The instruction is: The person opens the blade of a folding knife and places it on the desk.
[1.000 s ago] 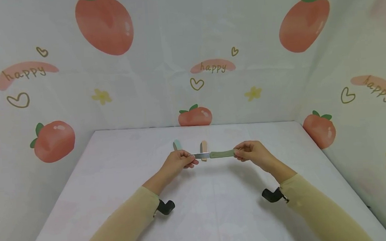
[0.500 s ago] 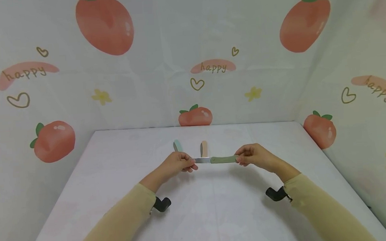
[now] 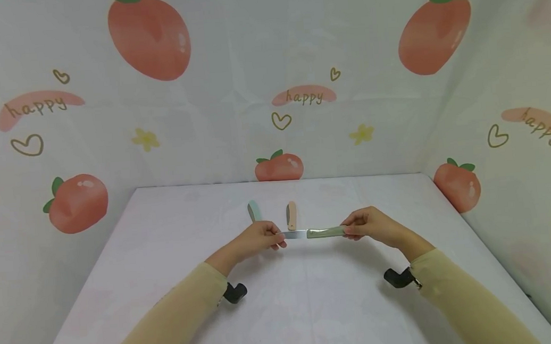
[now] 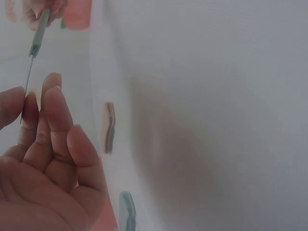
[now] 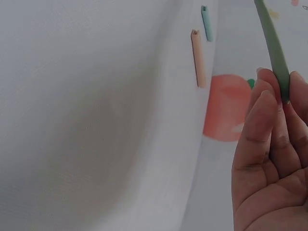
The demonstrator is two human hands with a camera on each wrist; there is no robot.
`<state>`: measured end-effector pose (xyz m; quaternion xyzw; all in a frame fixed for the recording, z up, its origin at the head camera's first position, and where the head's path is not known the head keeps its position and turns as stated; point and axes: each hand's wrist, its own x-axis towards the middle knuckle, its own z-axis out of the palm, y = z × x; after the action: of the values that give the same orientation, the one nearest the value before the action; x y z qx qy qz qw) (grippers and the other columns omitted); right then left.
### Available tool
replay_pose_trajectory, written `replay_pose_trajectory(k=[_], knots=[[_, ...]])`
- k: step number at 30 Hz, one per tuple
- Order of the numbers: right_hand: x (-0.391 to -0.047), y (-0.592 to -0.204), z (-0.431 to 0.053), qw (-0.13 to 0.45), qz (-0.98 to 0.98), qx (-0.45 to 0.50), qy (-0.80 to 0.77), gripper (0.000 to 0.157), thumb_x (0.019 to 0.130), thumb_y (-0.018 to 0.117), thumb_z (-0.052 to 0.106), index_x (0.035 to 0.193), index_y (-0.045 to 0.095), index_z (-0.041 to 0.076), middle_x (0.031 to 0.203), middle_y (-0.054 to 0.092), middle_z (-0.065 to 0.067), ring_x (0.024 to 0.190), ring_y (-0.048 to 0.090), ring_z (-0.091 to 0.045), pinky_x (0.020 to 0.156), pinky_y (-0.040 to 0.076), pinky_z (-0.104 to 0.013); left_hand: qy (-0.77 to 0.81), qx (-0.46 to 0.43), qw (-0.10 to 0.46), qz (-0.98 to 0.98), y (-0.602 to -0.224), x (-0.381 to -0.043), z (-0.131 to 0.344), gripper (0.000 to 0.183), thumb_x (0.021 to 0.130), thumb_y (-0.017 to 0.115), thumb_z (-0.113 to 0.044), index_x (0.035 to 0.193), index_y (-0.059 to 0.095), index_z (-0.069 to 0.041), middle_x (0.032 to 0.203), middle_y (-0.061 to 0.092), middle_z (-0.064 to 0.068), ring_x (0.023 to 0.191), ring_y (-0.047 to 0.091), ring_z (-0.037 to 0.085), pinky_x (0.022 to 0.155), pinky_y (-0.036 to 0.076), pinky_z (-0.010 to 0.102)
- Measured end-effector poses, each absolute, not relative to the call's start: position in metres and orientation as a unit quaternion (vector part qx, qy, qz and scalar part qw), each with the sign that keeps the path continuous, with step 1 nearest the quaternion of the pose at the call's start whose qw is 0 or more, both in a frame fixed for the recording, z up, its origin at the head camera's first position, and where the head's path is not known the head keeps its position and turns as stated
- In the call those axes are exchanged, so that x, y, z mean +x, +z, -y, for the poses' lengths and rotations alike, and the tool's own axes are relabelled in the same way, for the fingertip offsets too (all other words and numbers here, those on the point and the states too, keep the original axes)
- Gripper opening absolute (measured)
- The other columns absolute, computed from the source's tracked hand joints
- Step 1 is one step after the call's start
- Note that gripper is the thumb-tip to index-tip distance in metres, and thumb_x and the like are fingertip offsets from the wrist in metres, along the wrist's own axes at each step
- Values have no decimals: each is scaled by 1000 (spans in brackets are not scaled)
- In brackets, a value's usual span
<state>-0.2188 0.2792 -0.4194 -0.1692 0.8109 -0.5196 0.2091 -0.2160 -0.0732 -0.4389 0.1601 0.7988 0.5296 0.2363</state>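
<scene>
An unfolded folding knife with a green handle (image 3: 325,232) is held level above the table between both hands. My left hand (image 3: 256,236) pinches the tip of its silver blade (image 3: 295,234) between thumb and forefinger; the left wrist view shows the thin blade (image 4: 29,79) edge-on. At the other end, my right hand (image 3: 372,226) pinches the butt of the handle, seen in the right wrist view as a green handle (image 5: 274,50). Behind them on the table lie a folded peach knife (image 3: 292,215) and a folded mint knife (image 3: 254,211), partly hidden by the left hand.
The white-covered table (image 3: 309,308) reaches back to a pale curtain (image 3: 229,63) printed with red fruit, hearts and the word happy. Similar cloth hangs along both sides. A black wrist camera mount (image 3: 236,293) sticks out from the left sleeve, and another black mount (image 3: 399,277) from the right.
Both hands have brought the green knife nearer to me and slightly to the right. More of the peach knife now shows behind it. The grip at each end is unchanged.
</scene>
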Motion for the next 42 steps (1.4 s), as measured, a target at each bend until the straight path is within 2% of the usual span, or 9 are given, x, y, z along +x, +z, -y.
replay_pose_trajectory(k=[5,10,19,26,36,42], knots=[[-218,-419,-283,218,-803,-169,-529,28,95,70,13,111,67,-10,91,73,-8,83,67,-16,77,56,-30,519,174,227,-806,-441,-216,70,14,101,61,-19,97,63,-6,92,75,2,85,67,15,82,51,32],[-219,-421,-289,226,-800,-167,-530,27,96,69,12,111,66,-10,93,73,-11,84,67,-17,78,56,-31,511,177,225,-810,-441,-215,68,14,102,60,-20,97,63,-7,92,74,0,86,66,15,82,50,31],[-217,-422,-305,232,-807,-155,-520,30,96,69,12,113,64,-12,93,73,-10,83,66,-16,78,56,-31,496,167,213,-825,-441,-223,63,21,102,61,-31,99,61,-9,94,72,-3,90,65,14,83,49,33],[-216,-430,-319,244,-807,-136,-520,30,96,68,10,114,62,-14,95,72,-8,85,67,-13,79,56,-29,494,135,167,-842,-442,-231,61,16,103,58,-24,103,61,-8,96,72,0,90,64,16,85,50,36],[-218,-437,-340,243,-812,-108,-520,35,97,66,10,118,59,-17,99,71,-4,87,66,-10,80,55,-27,500,88,100,-856,-444,-243,52,16,101,60,-23,105,61,-8,96,67,1,87,60,19,72,48,29],[-221,-439,-345,254,-812,-79,-520,35,99,64,11,120,59,-17,101,70,-5,89,65,-11,81,55,-28,482,77,73,-870,-445,-251,43,20,101,61,-25,114,62,-10,104,65,4,92,60,18,78,50,32]])
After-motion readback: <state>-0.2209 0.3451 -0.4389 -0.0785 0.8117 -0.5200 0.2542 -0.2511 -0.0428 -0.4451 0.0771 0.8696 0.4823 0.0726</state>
